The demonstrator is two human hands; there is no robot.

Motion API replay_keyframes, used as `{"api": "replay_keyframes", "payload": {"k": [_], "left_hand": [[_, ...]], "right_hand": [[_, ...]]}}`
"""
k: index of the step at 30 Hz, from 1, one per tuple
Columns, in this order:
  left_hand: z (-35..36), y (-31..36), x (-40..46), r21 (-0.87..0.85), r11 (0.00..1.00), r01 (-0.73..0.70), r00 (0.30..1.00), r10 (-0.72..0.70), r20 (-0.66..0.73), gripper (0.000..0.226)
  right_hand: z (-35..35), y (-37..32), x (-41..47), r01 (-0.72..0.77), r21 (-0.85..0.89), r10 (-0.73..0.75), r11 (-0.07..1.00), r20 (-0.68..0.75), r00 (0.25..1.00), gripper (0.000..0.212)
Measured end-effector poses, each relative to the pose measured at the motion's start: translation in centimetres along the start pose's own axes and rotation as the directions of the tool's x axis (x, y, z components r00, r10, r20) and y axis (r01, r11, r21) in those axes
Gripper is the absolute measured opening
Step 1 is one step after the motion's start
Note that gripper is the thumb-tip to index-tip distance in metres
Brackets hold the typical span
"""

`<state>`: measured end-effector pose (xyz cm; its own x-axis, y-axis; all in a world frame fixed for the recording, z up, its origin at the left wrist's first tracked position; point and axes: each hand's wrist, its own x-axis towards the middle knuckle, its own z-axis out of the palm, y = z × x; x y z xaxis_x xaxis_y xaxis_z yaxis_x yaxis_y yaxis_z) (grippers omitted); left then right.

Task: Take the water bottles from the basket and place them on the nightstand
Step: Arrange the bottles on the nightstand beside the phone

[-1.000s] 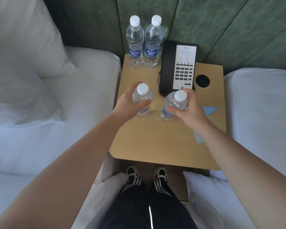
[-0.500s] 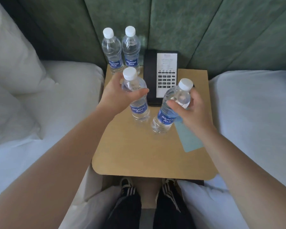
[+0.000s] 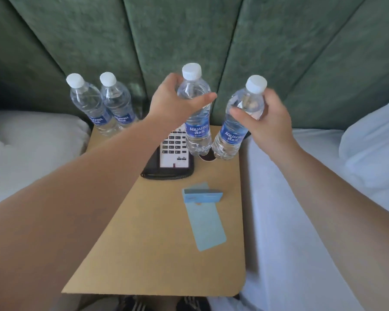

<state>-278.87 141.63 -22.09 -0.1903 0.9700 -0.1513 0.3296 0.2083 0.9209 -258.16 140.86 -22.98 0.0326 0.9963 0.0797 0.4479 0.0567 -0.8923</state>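
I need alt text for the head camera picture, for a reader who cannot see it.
Two bare hands each hold a water bottle above a wooden nightstand: the left hand grips the left bottle, the right hand the right bottle. Two more bottles stand at the back left, beside a telephone and a blue card.

soft, even daylight with faint shadows on the nightstand [image 3: 157, 254]; slight motion blur throughout, and wide-angle stretching bends the edges and forearms.

white-capped clear bottles [image 3: 198, 122] with blue labels, tan nightstand [image 3: 157, 254], green headboard [image 3: 189, 30], pale blue card [image 3: 208, 225]
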Motion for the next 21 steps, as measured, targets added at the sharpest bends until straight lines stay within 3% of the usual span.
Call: {"api": "replay_keyframes", "payload": {"k": [9, 21], "left_hand": [[5.5, -3.7, 6.2, 0.073, 0.996, -0.048, 0.999, 0.048, 0.009, 0.067], [7.2, -7.6, 7.9, 0.109, 0.993, -0.053, 0.998, 0.056, -0.025, 0.088]], "right_hand": [[2.0, 6.6, 6.6, -0.016, -0.011, 0.016, 1.000, 0.016, 1.000, 0.058], [3.3, 9.3, 9.0, -0.004, -0.074, 0.014, 0.997, 0.127, 0.992, 0.071]]}}
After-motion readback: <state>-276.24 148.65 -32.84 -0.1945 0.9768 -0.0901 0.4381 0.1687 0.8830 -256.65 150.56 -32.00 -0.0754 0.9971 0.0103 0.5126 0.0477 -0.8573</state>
